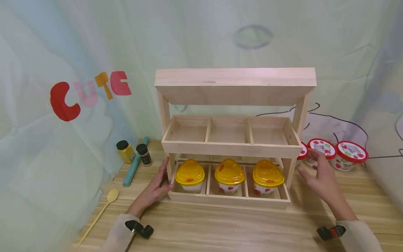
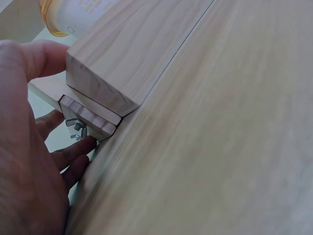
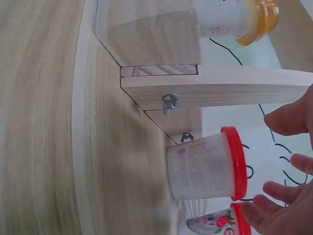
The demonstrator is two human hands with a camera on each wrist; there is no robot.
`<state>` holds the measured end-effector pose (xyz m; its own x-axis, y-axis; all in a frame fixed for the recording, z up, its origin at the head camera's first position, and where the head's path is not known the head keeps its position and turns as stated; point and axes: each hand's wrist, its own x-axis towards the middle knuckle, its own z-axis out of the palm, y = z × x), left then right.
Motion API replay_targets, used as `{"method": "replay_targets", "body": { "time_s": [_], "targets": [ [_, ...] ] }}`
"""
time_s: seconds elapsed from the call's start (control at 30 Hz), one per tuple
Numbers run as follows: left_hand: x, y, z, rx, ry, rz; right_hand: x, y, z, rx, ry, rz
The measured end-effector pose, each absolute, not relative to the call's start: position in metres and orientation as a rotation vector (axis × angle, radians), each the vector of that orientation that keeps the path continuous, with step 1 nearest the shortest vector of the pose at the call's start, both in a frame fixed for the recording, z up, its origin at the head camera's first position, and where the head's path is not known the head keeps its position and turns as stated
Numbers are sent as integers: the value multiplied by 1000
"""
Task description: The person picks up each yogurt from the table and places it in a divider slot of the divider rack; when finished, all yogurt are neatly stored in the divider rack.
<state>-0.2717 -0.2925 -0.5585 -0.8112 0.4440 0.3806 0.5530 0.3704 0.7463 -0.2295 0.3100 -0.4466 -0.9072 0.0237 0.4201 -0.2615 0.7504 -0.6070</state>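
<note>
A two-tier wooden shelf rack (image 1: 230, 199) with a slanted board on top stands on the table. Its lower tray holds three tubs with yellow domed lids, one per compartment: a left tub (image 1: 190, 173), a middle tub (image 1: 230, 173) and a right tub (image 1: 267, 175). My left hand (image 1: 152, 190) rests against the rack's lower left end. In the left wrist view its thumb (image 2: 46, 56) touches the tray's front corner and its fingertips lie by the wing-nut bolts. Apart from the rack, my right hand (image 1: 322, 180) hovers with spread fingers near the red-lidded tubs (image 3: 203, 169), holding nothing.
Several red-lidded tubs (image 1: 349, 157) stand right of the rack, one partly hidden behind it. On the left are a yellow jar (image 1: 126, 154), a black-lidded shaker (image 1: 143, 155), a teal stick (image 1: 133, 169) and a yellow spoon (image 1: 112, 196). Behind hangs a printed curtain (image 1: 201, 35).
</note>
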Motion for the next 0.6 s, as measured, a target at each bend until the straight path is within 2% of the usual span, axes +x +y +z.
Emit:
{"method": "replay_targets", "body": {
  "time_s": [0.33,0.6],
  "targets": [
    [-282,-299,-576,-901,-2524,-1461,-252,306,-453,160,-2513,956],
    [-266,-287,-549,-913,-2485,-1443,-269,303,-460,211,-2501,967]
  ]
}}
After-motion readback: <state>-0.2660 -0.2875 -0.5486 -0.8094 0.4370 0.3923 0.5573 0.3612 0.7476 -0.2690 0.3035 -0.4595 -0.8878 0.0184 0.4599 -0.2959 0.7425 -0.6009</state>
